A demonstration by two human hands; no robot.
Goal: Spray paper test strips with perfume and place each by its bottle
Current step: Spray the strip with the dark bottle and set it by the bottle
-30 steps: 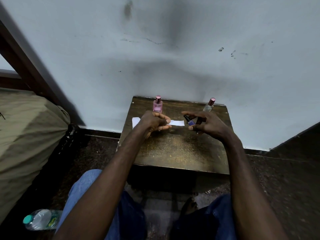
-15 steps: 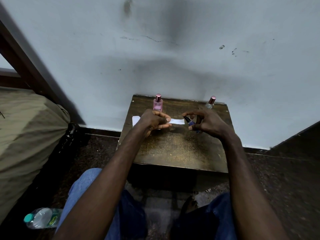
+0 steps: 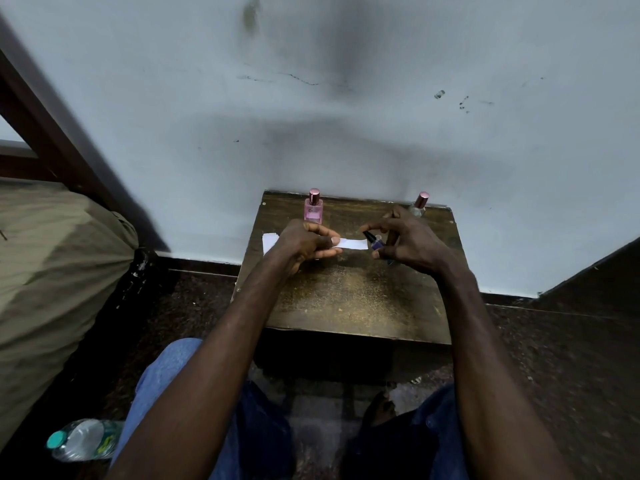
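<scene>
My left hand (image 3: pixel 304 243) pinches a white paper strip (image 3: pixel 353 243) and holds it level above the small wooden table (image 3: pixel 353 299). My right hand (image 3: pixel 408 242) grips a small blue perfume bottle (image 3: pixel 375 243), tilted, with its dark nozzle close to the strip's right end. A pink perfume bottle (image 3: pixel 313 210) with a rose cap stands at the table's back left. A clear bottle (image 3: pixel 419 206) with a rose cap stands at the back right, partly behind my right fingers. More white paper (image 3: pixel 269 241) lies on the table behind my left hand.
The table stands against a pale wall (image 3: pixel 346 116). A bed with an olive cover (image 3: pixel 52 265) is on the left. A plastic water bottle (image 3: pixel 83 439) lies on the dark floor at the lower left. My knees in blue jeans (image 3: pixel 162 386) are below the table.
Both hands stay almost where they were, strip and blue bottle still facing each other. The view has shifted down slightly.
</scene>
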